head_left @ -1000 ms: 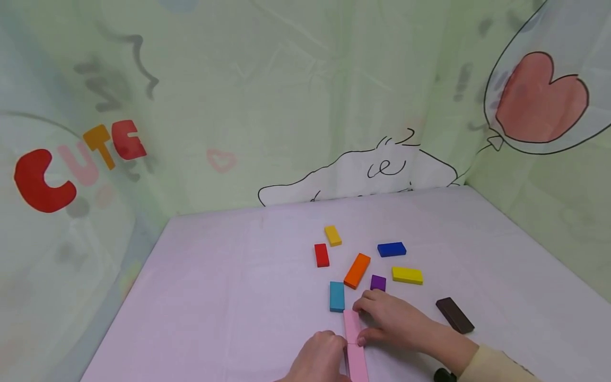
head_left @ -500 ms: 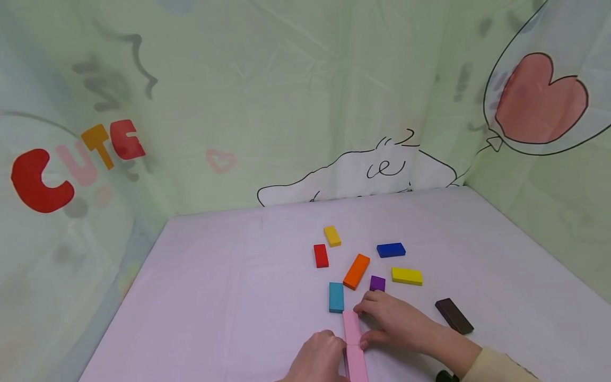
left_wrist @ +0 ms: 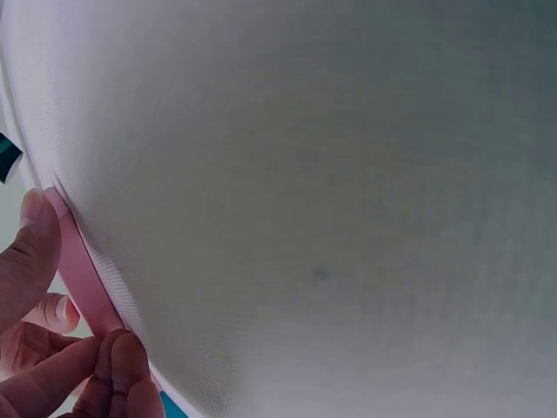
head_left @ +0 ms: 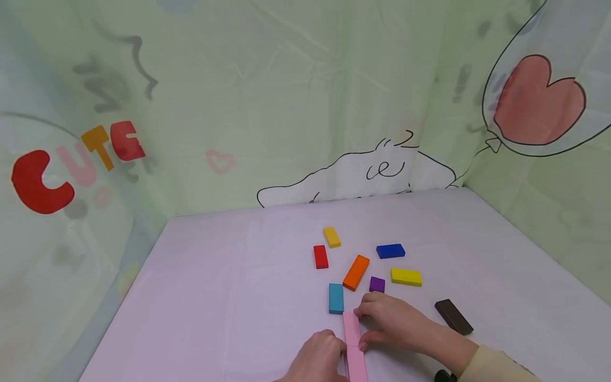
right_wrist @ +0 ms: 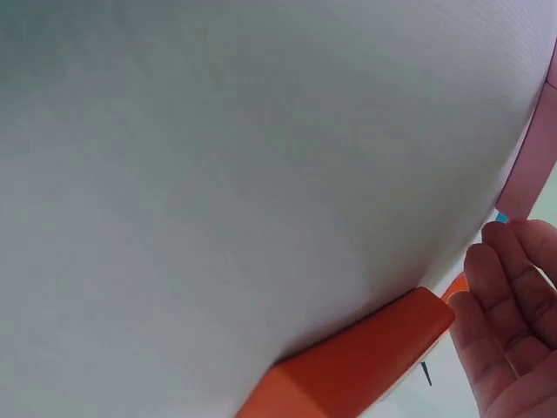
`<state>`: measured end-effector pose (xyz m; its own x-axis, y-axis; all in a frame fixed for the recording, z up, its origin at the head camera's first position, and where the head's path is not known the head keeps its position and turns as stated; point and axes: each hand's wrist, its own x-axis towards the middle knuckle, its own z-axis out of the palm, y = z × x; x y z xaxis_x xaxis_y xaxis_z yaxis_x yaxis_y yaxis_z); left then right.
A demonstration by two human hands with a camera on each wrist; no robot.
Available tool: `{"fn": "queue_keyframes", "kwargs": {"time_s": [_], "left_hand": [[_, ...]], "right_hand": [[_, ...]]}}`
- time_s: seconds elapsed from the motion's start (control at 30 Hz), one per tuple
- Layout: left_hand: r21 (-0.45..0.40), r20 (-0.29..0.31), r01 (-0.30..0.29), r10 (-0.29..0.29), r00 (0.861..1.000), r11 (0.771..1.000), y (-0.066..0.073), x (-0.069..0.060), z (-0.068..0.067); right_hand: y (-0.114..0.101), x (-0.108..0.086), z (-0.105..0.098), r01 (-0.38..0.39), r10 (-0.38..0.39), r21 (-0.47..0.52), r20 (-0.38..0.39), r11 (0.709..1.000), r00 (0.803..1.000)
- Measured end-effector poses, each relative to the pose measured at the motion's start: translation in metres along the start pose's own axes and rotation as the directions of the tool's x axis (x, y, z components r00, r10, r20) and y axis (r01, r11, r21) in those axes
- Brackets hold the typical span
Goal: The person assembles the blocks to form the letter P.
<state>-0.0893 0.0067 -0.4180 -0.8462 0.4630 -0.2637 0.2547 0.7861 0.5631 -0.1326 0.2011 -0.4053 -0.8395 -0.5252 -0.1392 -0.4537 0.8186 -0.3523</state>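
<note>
Two pink blocks lie end to end in a line on the pale tablecloth, the far one (head_left: 351, 329) meeting the near one (head_left: 357, 363) at a thin seam. My left hand (head_left: 315, 356) holds the near block along its left side, thumb towards one end and bent fingers by the seam. At the far block's right side, my right hand (head_left: 396, 324) grips with its thumb near the seam and fingertips near the far end. In the left wrist view a pink block (left_wrist: 85, 277) shows between thumb and fingers. The right wrist view shows fingertips beside the pink end.
Beyond the hands lie blocks: light blue (head_left: 336, 298), orange (head_left: 356, 272), purple (head_left: 377, 284), red (head_left: 321, 257), amber (head_left: 332, 237), dark blue (head_left: 390, 251) and yellow (head_left: 406, 277). A dark brown block (head_left: 454, 317) is right of my right forearm. Printed curtains surround the table.
</note>
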Motion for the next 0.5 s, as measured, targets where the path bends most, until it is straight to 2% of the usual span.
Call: {"fn": "queue_keyframes", "kwargs": {"time_s": [0.13, 0.37, 0.5], "left_hand": [[-0.033, 0.003, 0.002, -0.002, 1.0, 0.999, -0.013, 0.004, 0.006], [0.011, 0.009, -0.038, 0.038, 0.999, 0.999, -0.062, 0.025, 0.036], [0.022, 0.01, -0.063, 0.063, 0.998, 0.998, -0.079, 0.025, 0.042]], "right_hand": [[-0.004, 0.004, 0.002, 0.008, -0.008, -0.007, -0.001, 1.0, 1.0], [-0.015, 0.013, 0.006, 0.001, -0.002, 0.035, 0.018, 0.999, 1.0], [-0.023, 0.018, 0.009, 0.007, -0.008, 0.042, 0.033, 0.999, 0.999]]}}
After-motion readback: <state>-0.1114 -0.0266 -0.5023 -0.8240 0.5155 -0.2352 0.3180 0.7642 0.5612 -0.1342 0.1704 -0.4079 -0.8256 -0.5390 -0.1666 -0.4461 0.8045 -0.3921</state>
